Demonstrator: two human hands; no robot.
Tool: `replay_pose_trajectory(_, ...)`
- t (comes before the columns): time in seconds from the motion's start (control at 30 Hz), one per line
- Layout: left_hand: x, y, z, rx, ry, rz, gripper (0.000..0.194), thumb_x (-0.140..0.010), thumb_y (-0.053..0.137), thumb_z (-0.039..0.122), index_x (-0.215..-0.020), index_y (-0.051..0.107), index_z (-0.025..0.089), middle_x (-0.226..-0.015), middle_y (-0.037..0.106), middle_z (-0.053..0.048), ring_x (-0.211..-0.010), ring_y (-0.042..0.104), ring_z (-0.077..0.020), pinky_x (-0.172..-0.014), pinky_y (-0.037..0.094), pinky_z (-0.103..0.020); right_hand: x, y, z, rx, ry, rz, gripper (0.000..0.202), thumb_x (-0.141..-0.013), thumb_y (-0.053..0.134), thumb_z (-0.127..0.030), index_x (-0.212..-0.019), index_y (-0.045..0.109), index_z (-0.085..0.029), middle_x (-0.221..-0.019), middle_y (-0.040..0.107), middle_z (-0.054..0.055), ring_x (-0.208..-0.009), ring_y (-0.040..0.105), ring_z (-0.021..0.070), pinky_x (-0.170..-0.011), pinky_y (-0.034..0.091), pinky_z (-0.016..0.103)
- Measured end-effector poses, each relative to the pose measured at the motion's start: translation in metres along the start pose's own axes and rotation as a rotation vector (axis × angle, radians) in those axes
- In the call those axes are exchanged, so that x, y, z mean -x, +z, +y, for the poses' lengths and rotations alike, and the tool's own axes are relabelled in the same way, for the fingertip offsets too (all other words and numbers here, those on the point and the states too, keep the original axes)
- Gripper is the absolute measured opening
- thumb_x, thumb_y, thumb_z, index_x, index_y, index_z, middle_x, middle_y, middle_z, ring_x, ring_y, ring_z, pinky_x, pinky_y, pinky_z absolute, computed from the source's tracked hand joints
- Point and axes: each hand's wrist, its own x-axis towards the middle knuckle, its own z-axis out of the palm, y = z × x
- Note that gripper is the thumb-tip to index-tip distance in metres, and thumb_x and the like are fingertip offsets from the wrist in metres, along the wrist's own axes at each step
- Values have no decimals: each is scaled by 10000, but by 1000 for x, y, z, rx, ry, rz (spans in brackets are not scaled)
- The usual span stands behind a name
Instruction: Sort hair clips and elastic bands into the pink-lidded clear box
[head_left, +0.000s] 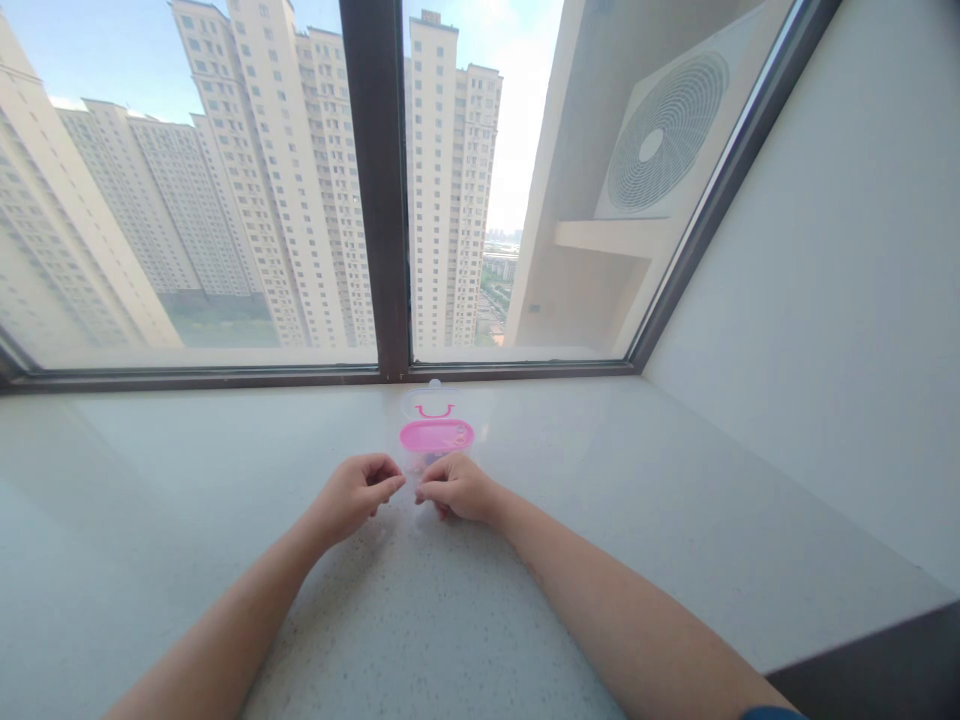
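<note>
A small clear plastic box with a pink rim (427, 436) stands on the pale speckled sill (420, 620). Its transparent lid (436, 400), with a pink handle, is tipped up and back toward the window. Small items show dimly through the box's front, too small to name. My left hand (364, 495) is just in front of the box on the left, thumb and fingers pinched together. Close by on the right, my right hand (457, 487) also pinches and covers part of the box's front. Whatever lies between the fingertips of either hand is too small to make out.
A dark window frame (386, 200) rises behind the box, with tall buildings (262, 170) outside. An air-conditioner unit (664, 140) sits beyond the glass at right. A white wall (847, 280) bounds the sill on the right.
</note>
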Motion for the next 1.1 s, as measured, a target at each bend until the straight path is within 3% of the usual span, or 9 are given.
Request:
replay_pose_trajectory(0.27, 0, 0, 0, 2, -5, 3, 283, -750, 571, 425, -701, 596, 147, -531, 502, 40, -444, 445, -101, -443, 325, -212, -1, 1, -1, 37, -50, 15, 142, -771, 545, -194, -718, 654, -120, -442, 508, -34, -389, 479, 82, -416, 350, 184)
replay_pose_trajectory(1.1, 0, 0, -2, 21, 20, -11, 268, -786, 553, 396, -721, 593, 139, -535, 482, 43, -451, 427, -93, -439, 330, -208, -1, 2, -6, -113, -31, 10, 142, -726, 521, -168, -678, 642, -112, -442, 503, -34, -353, 460, 78, -382, 326, 185)
